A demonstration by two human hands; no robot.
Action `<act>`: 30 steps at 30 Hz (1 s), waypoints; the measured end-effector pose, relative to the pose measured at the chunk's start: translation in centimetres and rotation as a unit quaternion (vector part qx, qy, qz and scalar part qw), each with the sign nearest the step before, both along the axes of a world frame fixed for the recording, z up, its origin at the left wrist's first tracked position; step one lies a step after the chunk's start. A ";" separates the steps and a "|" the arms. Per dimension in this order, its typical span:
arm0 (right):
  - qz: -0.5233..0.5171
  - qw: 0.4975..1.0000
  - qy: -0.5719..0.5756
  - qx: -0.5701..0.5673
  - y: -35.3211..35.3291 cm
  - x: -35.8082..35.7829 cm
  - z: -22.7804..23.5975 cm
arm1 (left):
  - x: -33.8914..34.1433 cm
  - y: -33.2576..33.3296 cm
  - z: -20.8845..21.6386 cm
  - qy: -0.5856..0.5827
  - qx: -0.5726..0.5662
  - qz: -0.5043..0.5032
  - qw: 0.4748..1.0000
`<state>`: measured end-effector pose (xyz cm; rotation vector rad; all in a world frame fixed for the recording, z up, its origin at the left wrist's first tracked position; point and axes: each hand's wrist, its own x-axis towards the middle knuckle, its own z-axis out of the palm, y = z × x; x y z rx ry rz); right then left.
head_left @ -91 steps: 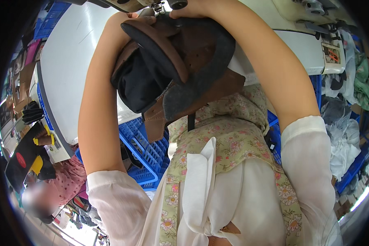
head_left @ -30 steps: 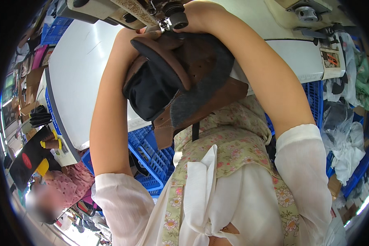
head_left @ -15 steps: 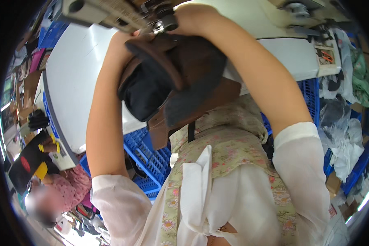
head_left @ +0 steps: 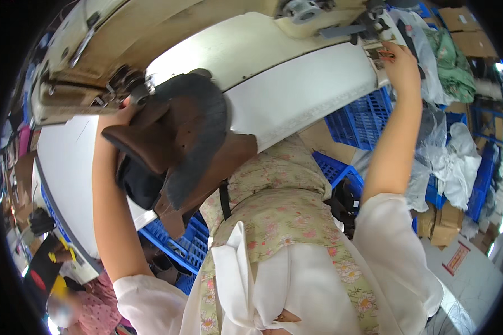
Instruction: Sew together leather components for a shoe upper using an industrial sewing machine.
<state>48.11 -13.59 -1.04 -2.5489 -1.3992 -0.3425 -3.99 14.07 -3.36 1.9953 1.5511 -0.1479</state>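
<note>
A dark brown leather-like piece (head_left: 201, 162) with black lining hangs in folds at the sewing machine's head (head_left: 134, 86), bunched up beneath it. My left hand (head_left: 122, 113) grips its far left side close to the machine; most of the fingers are hidden by the folds and the machine head. At the far right, my right hand (head_left: 401, 62) is over a small tray (head_left: 373, 60) set in the table's corner. Its fingers are curled at a small reddish-orange item there, too small and covered to name.
The white sewing table (head_left: 313, 78) spans the front. Blue plastic crates (head_left: 363, 117) stand below it. Clear and green plastic bags (head_left: 455, 72) and cardboard boxes (head_left: 447, 223) are on the right. Another person in a pink top (head_left: 95, 312) sits at lower left.
My right hand has left the brown piece and reached right to the tray. The view has shifted, so the machine and the piece now appear farther left and lower.
</note>
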 end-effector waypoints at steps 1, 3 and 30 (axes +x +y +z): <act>0.066 0.997 -0.027 -0.010 -0.2 3.1 -1.4 | -1.7 1.0 -1.1 -0.011 0.000 -0.044 0.999; 0.084 0.986 0.143 -0.022 -1.6 6.8 -3.8 | 0.0 0.5 -1.3 0.017 0.040 -0.013 0.999; 0.334 0.919 0.210 -0.005 18.1 -29.4 -0.5 | 0.9 -0.7 -0.1 -0.064 -0.020 0.150 0.986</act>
